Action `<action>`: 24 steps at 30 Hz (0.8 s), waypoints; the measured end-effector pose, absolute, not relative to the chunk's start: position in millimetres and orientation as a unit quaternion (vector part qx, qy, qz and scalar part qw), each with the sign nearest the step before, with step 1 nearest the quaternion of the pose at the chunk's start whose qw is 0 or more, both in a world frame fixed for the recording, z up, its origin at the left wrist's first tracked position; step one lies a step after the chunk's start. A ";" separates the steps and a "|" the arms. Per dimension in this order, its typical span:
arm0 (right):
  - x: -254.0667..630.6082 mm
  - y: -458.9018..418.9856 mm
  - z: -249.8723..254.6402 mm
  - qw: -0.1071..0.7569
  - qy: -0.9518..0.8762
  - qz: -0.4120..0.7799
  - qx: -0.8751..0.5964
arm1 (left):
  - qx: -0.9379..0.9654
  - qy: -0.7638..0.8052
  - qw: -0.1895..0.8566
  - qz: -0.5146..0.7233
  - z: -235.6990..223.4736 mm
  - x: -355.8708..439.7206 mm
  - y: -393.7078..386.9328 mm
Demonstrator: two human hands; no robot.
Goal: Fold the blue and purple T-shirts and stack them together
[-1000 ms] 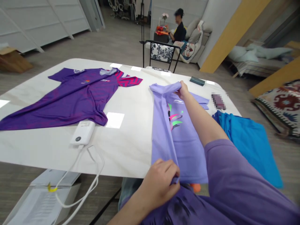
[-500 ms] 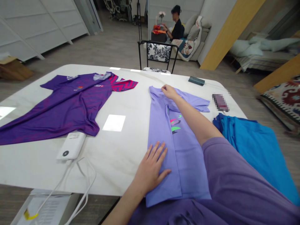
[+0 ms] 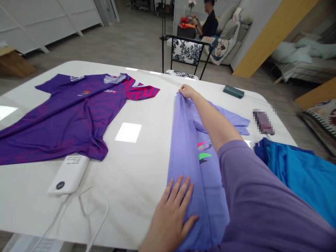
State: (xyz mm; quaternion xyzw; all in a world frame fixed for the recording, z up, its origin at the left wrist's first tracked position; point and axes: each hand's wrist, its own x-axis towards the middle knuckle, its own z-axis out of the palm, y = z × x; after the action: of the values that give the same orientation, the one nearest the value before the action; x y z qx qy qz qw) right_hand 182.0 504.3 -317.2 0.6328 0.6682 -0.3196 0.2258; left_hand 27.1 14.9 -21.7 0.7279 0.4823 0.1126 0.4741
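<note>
A lavender T-shirt lies on the white table, its left side folded inward over a pink and green print. At its far left corner, my right hand pinches the fabric, fingers closed. My left hand rests flat on the near part of the folded strip, fingers spread. My right forearm crosses over the shirt and hides part of it. One sleeve of the shirt sticks out on the right beyond my arm.
A purple jersey is spread at the left, partly over a white device with cables. Folded blue clothes lie right, near a phone and a dark green case. Past the table stand a chair and a seated person.
My right hand has drawn the shirt's far corner taut, and the folded edge looks straighter. My left hand stays flat on the near part. The camera view has shifted.
</note>
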 end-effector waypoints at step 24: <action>343.1 463.6 -169.2 0.333 0.641 -0.312 0.616 | 0.711 0.485 0.493 0.129 -12.8 22.9 14.3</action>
State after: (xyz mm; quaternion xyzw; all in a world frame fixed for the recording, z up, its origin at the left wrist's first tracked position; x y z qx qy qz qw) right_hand 343.1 463.6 -169.2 0.6164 0.6414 -0.3125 0.3332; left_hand 22.9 14.3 -12.8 0.7107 0.4853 0.1291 0.4927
